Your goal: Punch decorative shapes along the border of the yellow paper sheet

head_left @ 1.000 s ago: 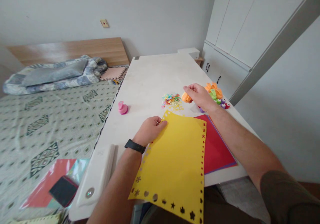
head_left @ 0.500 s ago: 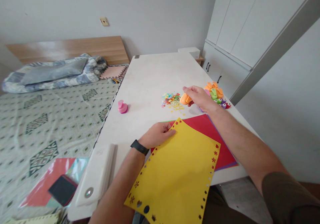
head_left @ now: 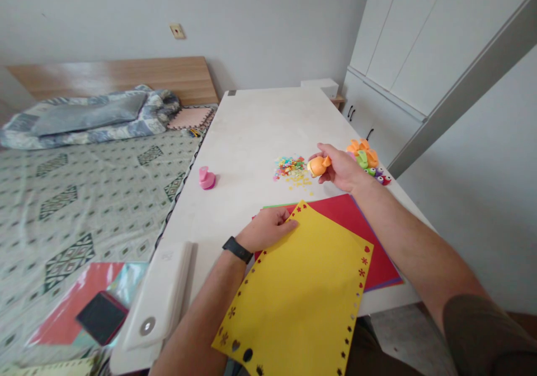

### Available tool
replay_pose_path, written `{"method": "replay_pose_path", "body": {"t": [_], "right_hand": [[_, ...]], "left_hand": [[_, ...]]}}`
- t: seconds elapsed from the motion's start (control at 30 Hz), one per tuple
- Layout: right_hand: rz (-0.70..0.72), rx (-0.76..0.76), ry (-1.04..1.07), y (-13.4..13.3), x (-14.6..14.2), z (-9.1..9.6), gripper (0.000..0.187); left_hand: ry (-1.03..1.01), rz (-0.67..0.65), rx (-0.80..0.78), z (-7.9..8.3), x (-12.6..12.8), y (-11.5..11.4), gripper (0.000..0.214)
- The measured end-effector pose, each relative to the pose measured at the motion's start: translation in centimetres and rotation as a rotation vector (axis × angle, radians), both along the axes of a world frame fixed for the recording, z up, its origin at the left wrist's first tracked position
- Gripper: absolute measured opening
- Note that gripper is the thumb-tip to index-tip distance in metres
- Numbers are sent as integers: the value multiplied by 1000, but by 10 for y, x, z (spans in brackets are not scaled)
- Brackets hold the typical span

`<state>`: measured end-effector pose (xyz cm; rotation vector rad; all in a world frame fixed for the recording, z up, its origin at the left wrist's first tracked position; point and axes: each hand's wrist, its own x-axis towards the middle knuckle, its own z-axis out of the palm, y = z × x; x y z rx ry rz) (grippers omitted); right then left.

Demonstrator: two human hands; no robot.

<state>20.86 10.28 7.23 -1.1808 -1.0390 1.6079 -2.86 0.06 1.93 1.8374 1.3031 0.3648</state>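
Observation:
My left hand [head_left: 272,226] pinches a yellow sheet of paper [head_left: 302,292] by its far left edge. Small stars, hearts, flowers and other shapes are cut through the sheet along its borders. In my right hand [head_left: 342,168] is an orange craft punch [head_left: 319,166], held above the table just right of a heap of colourful paper confetti [head_left: 291,166]. Yellow confetti pieces lie at the near side of that heap. Under the yellow sheet rests a stack of coloured paper with a red sheet [head_left: 339,214] on top.
A pink craft punch [head_left: 207,178] stands on the white table [head_left: 260,124] at the left. More orange, green and purple punches [head_left: 364,155] cluster at the right edge. A white laminator-like device [head_left: 161,292] lies front left. Beside the table is a bed [head_left: 104,197] with a phone [head_left: 102,316].
The orange punch has turned in my right hand, so its lever now shows toward the palm. The fingers have loosened around it. My left hand keeps hold of the yellow sheet.

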Motion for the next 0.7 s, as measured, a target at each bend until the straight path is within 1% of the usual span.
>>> {"method": "replay_pose_path", "body": {"t": [0.13, 0.4, 0.53, 0.7], "right_hand": [[69, -65, 38, -4, 1, 6, 36], [176, -139, 119, -2, 8, 8, 39], [207, -196, 166, -1, 11, 7, 38], [218, -212, 173, -2, 11, 10, 36]], "left_hand": [[43, -54, 48, -4, -2, 2, 33], [53, -43, 46, 1, 0, 0, 33], [73, -60, 62, 1, 0, 0, 34], [68, -67, 73, -1, -1, 1, 34]]}}
